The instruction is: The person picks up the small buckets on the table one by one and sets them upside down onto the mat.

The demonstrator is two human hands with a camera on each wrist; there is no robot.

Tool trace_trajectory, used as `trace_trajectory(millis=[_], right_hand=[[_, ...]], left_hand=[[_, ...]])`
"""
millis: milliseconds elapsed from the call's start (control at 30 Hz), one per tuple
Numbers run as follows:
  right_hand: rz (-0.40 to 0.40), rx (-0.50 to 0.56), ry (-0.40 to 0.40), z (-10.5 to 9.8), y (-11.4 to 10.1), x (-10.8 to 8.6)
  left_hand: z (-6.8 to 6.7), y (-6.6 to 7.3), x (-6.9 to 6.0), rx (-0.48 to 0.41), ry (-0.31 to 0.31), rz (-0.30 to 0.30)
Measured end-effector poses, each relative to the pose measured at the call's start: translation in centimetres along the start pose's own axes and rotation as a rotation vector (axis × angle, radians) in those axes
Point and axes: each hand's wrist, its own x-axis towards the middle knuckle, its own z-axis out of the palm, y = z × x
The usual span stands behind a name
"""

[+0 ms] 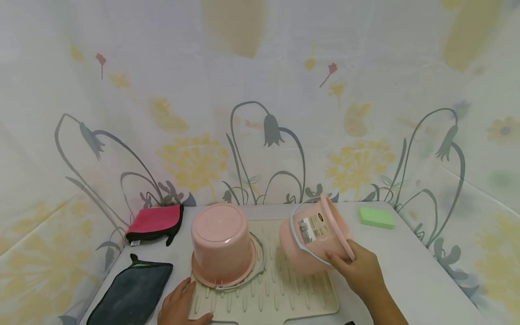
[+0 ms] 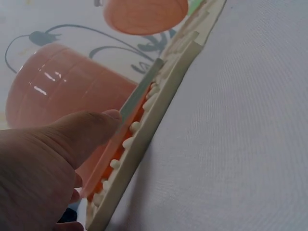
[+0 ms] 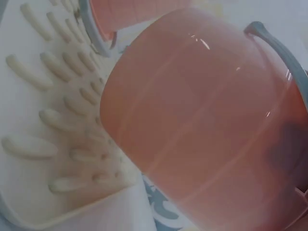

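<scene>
My right hand (image 1: 363, 268) grips the rim of a pink bucket (image 1: 300, 250), tilted on its side above the right part of a cream drying tray (image 1: 264, 302). The bucket has a paper label and a grey handle (image 1: 298, 241). Its smooth wall fills much of the right wrist view, where the hand is hidden. A second pink bucket (image 1: 221, 239) stands upside down on the tray's left half, its grey handle lying around the rim. My left hand (image 1: 180, 304) is spread at the tray's front left corner, and its thumb (image 2: 103, 125) lies close to that bucket's handle and rim.
A folded red cloth item with black trim (image 1: 156, 221) lies at the back left. In front of it lies a dark pot holder (image 1: 132, 289). A green sponge (image 1: 375, 218) sits at the back right of the white table (image 1: 422, 280). A flower-patterned curtain (image 1: 260, 171) surrounds the table.
</scene>
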Motion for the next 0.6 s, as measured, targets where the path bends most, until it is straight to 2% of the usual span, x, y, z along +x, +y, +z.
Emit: trace_trajectory(millis=[100,167,233,300,400,500,600], right_hand=[[0.105,0.059,-0.03,0.1,0.2,-0.4],[0.196,0.111,-0.059,0.2,0.3,-0.6],[0.283,0.166,-0.085,0.2,0.5,-0.8],[0.333,0.218,-0.096,0.2,0.6,-0.9],[0.354,0.276,-0.088,0.3,0.6,-1.1],[0.346,0.344,-0.073,0.5,0.6,-1.4],[0.338,0.433,-0.063,0.8,0.7,-1.8]], left_hand=[[-0.1,0.3,-0.5,0.025,0.03,0.012],[-0.3,0.6,-1.1,0.023,0.057,0.041],[-0.4,1.0,-1.8,-0.043,0.105,0.112],[-0.6,1.8,-2.6,-0.142,0.148,0.19],[-1.0,3.2,-3.7,-0.307,0.156,0.278],[-1.3,5.1,-4.3,-0.406,0.139,0.276],[-1.1,6.8,-4.6,-0.463,0.103,0.285]])
